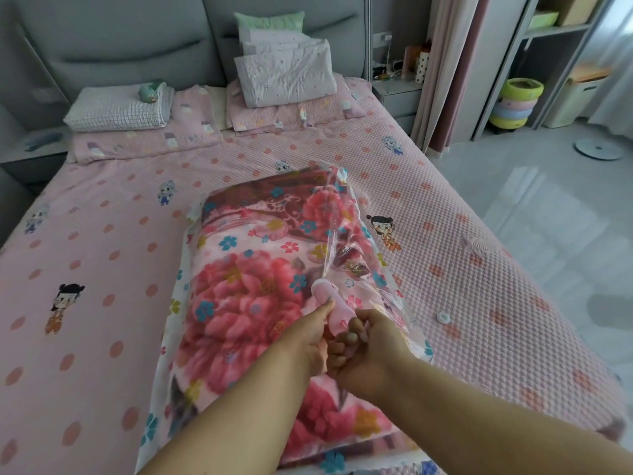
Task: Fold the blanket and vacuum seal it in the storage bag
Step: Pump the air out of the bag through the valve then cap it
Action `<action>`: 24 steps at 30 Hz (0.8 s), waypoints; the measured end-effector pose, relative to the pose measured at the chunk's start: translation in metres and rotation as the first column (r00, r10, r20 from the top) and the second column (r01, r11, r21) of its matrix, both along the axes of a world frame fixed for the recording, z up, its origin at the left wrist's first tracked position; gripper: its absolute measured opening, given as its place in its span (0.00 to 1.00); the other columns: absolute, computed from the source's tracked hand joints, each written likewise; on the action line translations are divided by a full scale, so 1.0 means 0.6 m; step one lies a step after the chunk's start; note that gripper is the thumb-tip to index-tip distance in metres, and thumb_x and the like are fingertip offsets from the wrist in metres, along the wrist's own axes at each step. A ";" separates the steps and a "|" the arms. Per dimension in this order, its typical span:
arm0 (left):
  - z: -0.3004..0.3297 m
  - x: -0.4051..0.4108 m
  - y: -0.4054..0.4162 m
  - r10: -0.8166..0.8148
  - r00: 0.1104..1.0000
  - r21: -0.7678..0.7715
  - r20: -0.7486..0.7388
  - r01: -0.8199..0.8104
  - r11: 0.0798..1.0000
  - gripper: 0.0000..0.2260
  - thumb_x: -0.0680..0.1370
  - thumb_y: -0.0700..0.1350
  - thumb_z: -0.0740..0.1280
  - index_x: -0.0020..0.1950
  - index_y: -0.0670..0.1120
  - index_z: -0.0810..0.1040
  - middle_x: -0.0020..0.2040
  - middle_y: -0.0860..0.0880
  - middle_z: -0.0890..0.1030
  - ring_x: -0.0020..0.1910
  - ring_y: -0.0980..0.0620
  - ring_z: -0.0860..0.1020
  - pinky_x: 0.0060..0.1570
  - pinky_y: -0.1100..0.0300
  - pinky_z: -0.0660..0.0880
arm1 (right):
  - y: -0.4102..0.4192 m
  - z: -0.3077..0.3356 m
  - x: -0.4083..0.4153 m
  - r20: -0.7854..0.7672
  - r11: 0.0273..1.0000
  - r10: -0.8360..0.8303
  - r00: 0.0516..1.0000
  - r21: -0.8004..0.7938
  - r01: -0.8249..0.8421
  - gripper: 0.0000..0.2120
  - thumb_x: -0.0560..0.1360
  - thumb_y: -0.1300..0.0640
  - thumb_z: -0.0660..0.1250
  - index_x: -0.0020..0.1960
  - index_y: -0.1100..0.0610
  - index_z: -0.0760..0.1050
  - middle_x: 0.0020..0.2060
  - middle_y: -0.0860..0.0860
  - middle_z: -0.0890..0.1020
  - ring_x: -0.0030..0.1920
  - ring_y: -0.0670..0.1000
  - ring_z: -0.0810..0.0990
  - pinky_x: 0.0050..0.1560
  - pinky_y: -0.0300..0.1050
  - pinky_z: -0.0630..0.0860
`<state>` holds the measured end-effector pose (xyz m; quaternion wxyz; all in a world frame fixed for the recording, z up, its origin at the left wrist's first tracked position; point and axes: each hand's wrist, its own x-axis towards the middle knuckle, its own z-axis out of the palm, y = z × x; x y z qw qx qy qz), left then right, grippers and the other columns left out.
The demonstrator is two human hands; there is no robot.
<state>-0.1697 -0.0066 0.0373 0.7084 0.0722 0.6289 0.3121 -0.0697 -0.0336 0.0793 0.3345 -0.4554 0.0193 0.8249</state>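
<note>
A folded blanket (253, 269) with large red and pink flowers lies inside a clear plastic storage bag (346, 258) on the pink bed. A small pink vacuum pump (330, 303) stands on the bag near its right side. My left hand (310, 337) holds the pump's lower part, thumb along its side. My right hand (366, 347) grips the pump's base from the right, fingers curled. A white round cap (442, 317) lies on the bedspread just right of the bag.
The bed (102, 269) has a pink dotted cover with cartoon figures. Pillows (284, 70) and a folded checked cloth (120, 109) are stacked at the grey headboard. A nightstand (397, 94), shelves and a tiled floor (548, 217) lie to the right.
</note>
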 end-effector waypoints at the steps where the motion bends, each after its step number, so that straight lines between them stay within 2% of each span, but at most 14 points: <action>1: 0.002 0.001 -0.001 0.033 0.999 0.012 0.034 -0.033 0.999 0.23 0.78 0.59 0.63 0.42 0.39 0.79 0.23 0.45 0.77 0.19 0.52 0.74 0.19 0.67 0.70 | -0.012 0.010 0.011 -0.032 1.000 0.005 0.999 -0.009 -0.005 0.23 0.73 0.54 0.58 0.21 0.56 0.58 0.21 0.50 0.63 0.24 0.49 0.63 0.29 0.38 0.58; 2: -0.002 0.001 0.000 0.088 0.995 0.030 0.044 -0.089 0.996 0.20 0.78 0.57 0.65 0.50 0.39 0.78 0.26 0.45 0.80 0.24 0.50 0.78 0.26 0.62 0.75 | -0.022 0.018 0.021 -0.052 1.000 0.017 0.999 -0.010 -0.017 0.22 0.72 0.54 0.59 0.21 0.56 0.58 0.21 0.50 0.62 0.24 0.49 0.63 0.29 0.38 0.58; 4: -0.005 0.002 0.002 0.155 0.988 0.055 0.023 -0.156 0.986 0.17 0.78 0.54 0.66 0.55 0.41 0.77 0.27 0.45 0.81 0.32 0.48 0.80 0.37 0.56 0.76 | -0.033 0.032 0.035 -0.050 0.999 0.047 0.998 0.002 -0.046 0.21 0.71 0.54 0.59 0.21 0.56 0.58 0.21 0.50 0.62 0.24 0.49 0.62 0.26 0.38 0.59; 5: -0.007 0.002 0.005 0.152 0.988 0.053 0.027 -0.153 0.987 0.17 0.77 0.55 0.66 0.54 0.41 0.77 0.27 0.45 0.81 0.31 0.49 0.80 0.36 0.56 0.76 | -0.029 0.030 0.036 -0.061 0.999 0.037 0.997 0.001 -0.037 0.21 0.70 0.54 0.59 0.21 0.56 0.58 0.21 0.50 0.62 0.24 0.49 0.62 0.26 0.37 0.59; 7: -0.002 0.006 0.007 0.085 0.996 0.014 0.030 -0.085 0.996 0.21 0.77 0.59 0.65 0.47 0.40 0.79 0.25 0.45 0.80 0.22 0.51 0.77 0.25 0.63 0.73 | -0.010 0.017 0.023 -0.058 1.000 -0.005 0.998 -0.011 0.005 0.21 0.71 0.54 0.59 0.21 0.56 0.58 0.20 0.50 0.62 0.24 0.49 0.63 0.27 0.37 0.58; 9: 0.002 0.005 0.009 0.049 0.998 -0.013 0.034 -0.048 0.999 0.26 0.77 0.61 0.63 0.33 0.40 0.80 0.21 0.47 0.76 0.15 0.56 0.71 0.15 0.71 0.62 | 0.015 0.001 -0.002 0.009 1.000 -0.017 1.000 -0.012 0.017 0.23 0.74 0.54 0.57 0.21 0.55 0.58 0.20 0.50 0.63 0.23 0.49 0.64 0.27 0.36 0.58; 12: -0.001 0.000 0.011 0.045 0.998 -0.024 0.038 -0.044 0.999 0.31 0.78 0.62 0.62 0.22 0.42 0.78 0.20 0.50 0.74 0.14 0.58 0.69 0.13 0.71 0.61 | 0.035 -0.016 -0.017 0.007 0.999 -0.038 0.999 -0.015 0.038 0.24 0.75 0.54 0.55 0.21 0.55 0.58 0.19 0.49 0.63 0.22 0.49 0.64 0.28 0.36 0.58; 14: 0.005 0.001 0.005 0.032 0.999 -0.007 0.032 -0.032 0.999 0.28 0.78 0.62 0.62 0.33 0.40 0.81 0.23 0.47 0.77 0.16 0.55 0.72 0.15 0.70 0.65 | 0.014 0.000 -0.003 -0.067 0.999 -0.037 0.997 -0.036 0.035 0.22 0.73 0.54 0.56 0.21 0.55 0.58 0.20 0.49 0.63 0.23 0.49 0.63 0.29 0.37 0.57; 16: 0.009 -0.001 0.005 0.097 0.995 0.023 0.028 -0.097 0.995 0.23 0.78 0.59 0.64 0.55 0.39 0.80 0.29 0.45 0.79 0.19 0.52 0.76 0.17 0.66 0.70 | -0.006 0.021 0.014 -0.105 0.999 -0.024 0.994 -0.046 0.019 0.22 0.72 0.54 0.58 0.21 0.56 0.58 0.21 0.49 0.63 0.24 0.49 0.63 0.29 0.38 0.57; 17: 0.008 -0.001 0.007 0.134 0.991 0.040 0.013 -0.134 0.990 0.23 0.78 0.58 0.65 0.61 0.40 0.77 0.32 0.45 0.79 0.19 0.52 0.77 0.18 0.65 0.72 | -0.009 0.026 0.019 -0.103 0.999 -0.020 0.994 -0.047 0.015 0.22 0.72 0.54 0.58 0.21 0.56 0.58 0.21 0.49 0.63 0.24 0.49 0.63 0.29 0.38 0.57; 18: 0.008 0.001 0.008 0.132 0.991 0.045 -0.007 -0.132 0.990 0.23 0.79 0.57 0.64 0.62 0.40 0.77 0.32 0.45 0.79 0.19 0.53 0.77 0.17 0.66 0.71 | -0.006 0.024 0.021 -0.102 0.999 -0.026 0.994 -0.043 0.022 0.22 0.72 0.54 0.58 0.21 0.56 0.58 0.20 0.49 0.63 0.24 0.49 0.63 0.29 0.38 0.58; 20: 0.007 0.003 0.008 0.093 0.995 0.010 0.039 -0.094 0.996 0.23 0.79 0.59 0.62 0.47 0.38 0.80 0.26 0.46 0.78 0.16 0.55 0.73 0.14 0.69 0.65 | 0.009 0.013 0.009 -0.087 0.998 -0.059 0.994 -0.033 0.056 0.22 0.72 0.54 0.57 0.21 0.55 0.58 0.19 0.49 0.63 0.24 0.49 0.63 0.27 0.36 0.59; 22: 0.004 0.005 0.007 0.125 0.986 -0.007 0.111 -0.125 0.992 0.26 0.79 0.59 0.61 0.31 0.40 0.78 0.21 0.49 0.76 0.16 0.58 0.71 0.15 0.69 0.66 | 0.026 -0.005 -0.016 -0.001 0.997 -0.079 0.997 -0.026 0.079 0.22 0.73 0.54 0.56 0.20 0.55 0.59 0.18 0.49 0.64 0.22 0.49 0.64 0.26 0.34 0.60; 24: -0.009 0.005 0.004 0.125 0.980 0.006 0.154 -0.128 0.992 0.29 0.79 0.58 0.62 0.24 0.42 0.77 0.20 0.50 0.75 0.16 0.59 0.71 0.17 0.71 0.66 | 0.035 -0.022 -0.028 0.026 0.995 -0.098 0.995 -0.028 0.098 0.24 0.74 0.54 0.55 0.20 0.55 0.59 0.18 0.49 0.64 0.21 0.49 0.64 0.25 0.35 0.61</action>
